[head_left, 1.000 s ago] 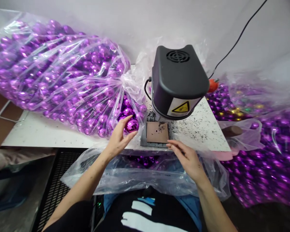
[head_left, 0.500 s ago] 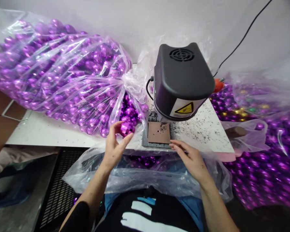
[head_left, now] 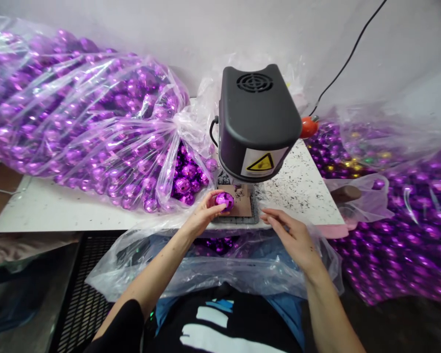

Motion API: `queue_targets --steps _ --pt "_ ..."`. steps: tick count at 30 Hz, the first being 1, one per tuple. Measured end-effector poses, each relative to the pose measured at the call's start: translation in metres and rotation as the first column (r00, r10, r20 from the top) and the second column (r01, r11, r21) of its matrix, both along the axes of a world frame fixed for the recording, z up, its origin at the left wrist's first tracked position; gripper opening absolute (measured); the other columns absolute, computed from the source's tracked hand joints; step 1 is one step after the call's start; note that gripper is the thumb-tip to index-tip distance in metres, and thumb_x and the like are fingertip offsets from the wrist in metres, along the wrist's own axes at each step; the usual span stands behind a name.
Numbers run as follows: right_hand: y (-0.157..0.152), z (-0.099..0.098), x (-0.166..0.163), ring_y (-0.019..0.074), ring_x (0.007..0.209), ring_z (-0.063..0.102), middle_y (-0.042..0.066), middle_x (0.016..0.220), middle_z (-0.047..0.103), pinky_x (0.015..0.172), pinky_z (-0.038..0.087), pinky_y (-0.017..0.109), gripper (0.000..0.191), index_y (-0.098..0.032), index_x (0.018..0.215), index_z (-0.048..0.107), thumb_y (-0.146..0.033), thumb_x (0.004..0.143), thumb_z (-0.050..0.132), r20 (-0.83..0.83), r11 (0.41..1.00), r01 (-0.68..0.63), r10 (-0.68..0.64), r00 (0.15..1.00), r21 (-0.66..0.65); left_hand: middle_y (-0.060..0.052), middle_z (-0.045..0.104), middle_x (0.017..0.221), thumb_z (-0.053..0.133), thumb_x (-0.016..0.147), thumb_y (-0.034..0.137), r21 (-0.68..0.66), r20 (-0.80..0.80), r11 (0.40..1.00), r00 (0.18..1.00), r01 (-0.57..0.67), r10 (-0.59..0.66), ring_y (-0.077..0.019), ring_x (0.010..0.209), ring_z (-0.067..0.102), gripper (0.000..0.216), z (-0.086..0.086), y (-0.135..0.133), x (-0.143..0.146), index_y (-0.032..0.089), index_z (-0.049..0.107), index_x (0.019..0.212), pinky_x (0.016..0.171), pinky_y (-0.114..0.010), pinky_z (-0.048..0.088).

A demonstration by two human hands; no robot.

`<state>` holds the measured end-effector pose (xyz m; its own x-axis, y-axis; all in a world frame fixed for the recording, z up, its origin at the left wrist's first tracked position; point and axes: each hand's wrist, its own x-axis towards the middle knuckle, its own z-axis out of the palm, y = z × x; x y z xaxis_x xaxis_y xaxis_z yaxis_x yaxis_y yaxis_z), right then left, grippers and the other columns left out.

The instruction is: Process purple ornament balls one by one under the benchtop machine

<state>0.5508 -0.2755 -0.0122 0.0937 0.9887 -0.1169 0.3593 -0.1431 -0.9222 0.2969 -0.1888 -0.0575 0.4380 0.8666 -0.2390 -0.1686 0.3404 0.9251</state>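
Observation:
My left hand (head_left: 203, 215) grips a shiny purple faceted ball (head_left: 225, 201) between thumb and fingers. The ball is over the left part of a brown square board (head_left: 245, 208), which lies on a grey base (head_left: 255, 218) under a black machine housing (head_left: 259, 117). Whether the ball touches the board cannot be told. Just right of the base is my right hand (head_left: 292, 235), its thumb and fingertips brought together in a pinch. Anything between those tips is too small or hidden to make out.
A large clear bag (head_left: 95, 122) of purple balls lies on the left of the white table (head_left: 59, 206), its mouth spilling loose balls (head_left: 185, 181). Dark shavings (head_left: 297, 181) litter the right side. More bagged balls (head_left: 407, 235) stand at right. Clear plastic (head_left: 220, 269) hangs along the front edge.
My left hand has carried the purple ball rightward from beside the bag's mouth to over the board. My right hand keeps its pinch, now slightly apart from the base. The camera view has shifted.

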Motion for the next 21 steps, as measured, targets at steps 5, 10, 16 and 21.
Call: queue_targets --steps 5,10,16,21 --pt "0.005 -0.008 -0.008 0.0191 0.095 0.073 0.007 0.102 0.076 0.087 0.058 0.033 0.043 -0.024 0.12 0.069 -0.054 0.091 0.056 -0.029 0.996 -0.026 0.024 0.999 -0.079 -0.01 0.064 0.125 0.077 0.08 0.049 0.204 -0.131 0.979 0.991 0.003 0.025 -0.0257 0.113 0.065 0.07 -0.002 -0.009 0.003 0.025 0.048 0.139 0.095 -0.041 0.056" --pt "0.013 -0.03 -0.059 0.0112 0.071 0.066 0.007 0.117 0.071 0.062 0.054 0.024 0.07 -0.026 0.144 0.05 -0.049 0.08 0.07 -0.3 0.97 -0.151 0.089 0.95 -0.192 -0.012 0.06 0.132 0.08 0.08 0.048 0.285 -0.07 0.957 0.995 -0.047 0.07 -0.0253 0.119 0.061 0.069 -0.009 -0.036 0.011 0.023 0.048 0.136 0.102 -0.039 0.052" --pt "0.021 -0.038 -0.076 0.0165 0.102 0.069 0.006 0.125 0.069 0.088 0.059 0.028 0.065 -0.026 0.137 0.056 -0.04 0.077 0.075 -0.419 0.983 -0.151 0.096 0.903 -0.1 -0.011 0.054 0.146 0.074 0.086 0.045 0.219 -0.007 0.972 0.997 0.079 -0.08 -0.0291 0.135 0.053 0.068 -0.001 -0.041 0.001 0.026 0.046 0.145 0.116 -0.044 0.042" --pt "0.021 -0.043 -0.072 0.0175 0.113 0.068 0.006 0.136 0.065 0.098 0.057 0.031 0.063 -0.027 0.138 0.056 -0.039 0.079 0.072 -0.431 0.981 -0.174 0.12 0.894 -0.086 -0.011 0.06 0.142 0.076 0.085 0.04 0.276 -0.176 0.958 0.984 0.08 -0.031 -0.0287 0.13 0.057 0.064 0.006 -0.035 -0.001 0.024 0.052 0.143 0.115 -0.044 0.042"
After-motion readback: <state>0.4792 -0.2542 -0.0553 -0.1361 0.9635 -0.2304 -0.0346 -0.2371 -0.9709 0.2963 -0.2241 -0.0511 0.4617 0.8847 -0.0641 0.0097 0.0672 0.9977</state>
